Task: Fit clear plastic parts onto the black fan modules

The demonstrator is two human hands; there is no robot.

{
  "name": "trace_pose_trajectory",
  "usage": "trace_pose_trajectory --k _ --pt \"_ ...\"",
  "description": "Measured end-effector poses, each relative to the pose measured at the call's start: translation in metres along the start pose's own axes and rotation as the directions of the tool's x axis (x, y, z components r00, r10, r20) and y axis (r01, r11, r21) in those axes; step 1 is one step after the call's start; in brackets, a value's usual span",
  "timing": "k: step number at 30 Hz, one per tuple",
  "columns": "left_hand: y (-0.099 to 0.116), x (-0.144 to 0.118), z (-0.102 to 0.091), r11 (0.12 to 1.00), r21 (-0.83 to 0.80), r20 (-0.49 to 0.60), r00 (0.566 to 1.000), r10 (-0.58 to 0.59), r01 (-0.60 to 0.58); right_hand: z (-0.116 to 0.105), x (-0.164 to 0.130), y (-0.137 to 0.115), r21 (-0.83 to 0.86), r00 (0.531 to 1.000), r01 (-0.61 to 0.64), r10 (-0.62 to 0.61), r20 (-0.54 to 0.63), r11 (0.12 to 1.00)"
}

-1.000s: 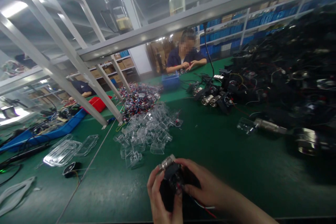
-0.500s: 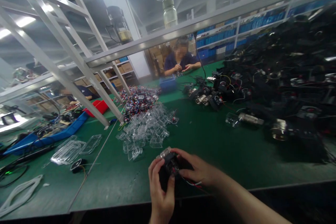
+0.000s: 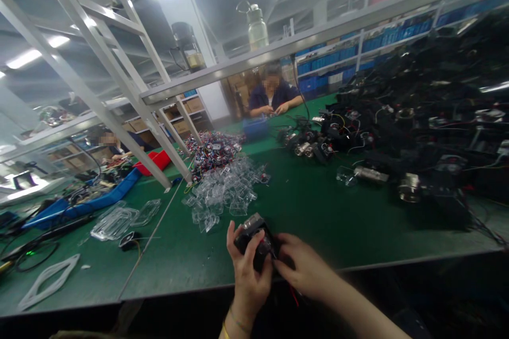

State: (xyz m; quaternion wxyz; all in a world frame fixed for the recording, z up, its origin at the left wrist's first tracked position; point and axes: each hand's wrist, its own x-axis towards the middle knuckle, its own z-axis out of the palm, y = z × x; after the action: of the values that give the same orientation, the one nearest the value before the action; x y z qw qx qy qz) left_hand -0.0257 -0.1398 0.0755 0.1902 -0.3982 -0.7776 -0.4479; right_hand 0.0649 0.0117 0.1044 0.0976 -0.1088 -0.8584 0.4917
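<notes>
A green tabletop (image 3: 191,270) is stretching across the view, with a pile of dark parts (image 3: 417,100) covering its right side. A heap of clear plastic pieces (image 3: 225,185) is lying beyond the hands. Near the front edge, the left hand (image 3: 250,275) is gripping a black unit (image 3: 247,230); the right hand (image 3: 302,265) is meeting its side, whether pinching I cannot tell. A red wire (image 3: 293,295) is hanging below.

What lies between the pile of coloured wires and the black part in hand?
A heap of clear plastic pieces, then a strip of green tabletop before the black part; the head view shows this.
</notes>
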Motion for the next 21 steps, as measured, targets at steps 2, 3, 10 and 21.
trace_pose_trajectory --k 2,3,10,21 --pt "0.001 0.000 0.000 1.000 0.031 -0.005 1.000 -0.004 0.004 0.000 -0.002 -0.001 -0.008 1.000 0.007 -0.006 0.025 1.000" --pt "0.000 -0.001 0.000 0.999 0.041 -0.005 1.000 -0.006 0.006 -0.001 -0.001 -0.001 0.002 0.999 0.013 -0.013 0.041 1.000" --pt "-0.010 -0.005 0.005 0.997 0.062 -0.029 0.999 0.039 -0.037 -0.017 0.005 0.009 0.116 0.986 0.037 -0.056 0.159 0.993" --pt "-0.013 -0.006 0.008 1.000 0.021 -0.010 1.000 0.018 -0.018 -0.013 0.058 0.024 0.329 0.952 0.116 -0.199 0.232 0.937"
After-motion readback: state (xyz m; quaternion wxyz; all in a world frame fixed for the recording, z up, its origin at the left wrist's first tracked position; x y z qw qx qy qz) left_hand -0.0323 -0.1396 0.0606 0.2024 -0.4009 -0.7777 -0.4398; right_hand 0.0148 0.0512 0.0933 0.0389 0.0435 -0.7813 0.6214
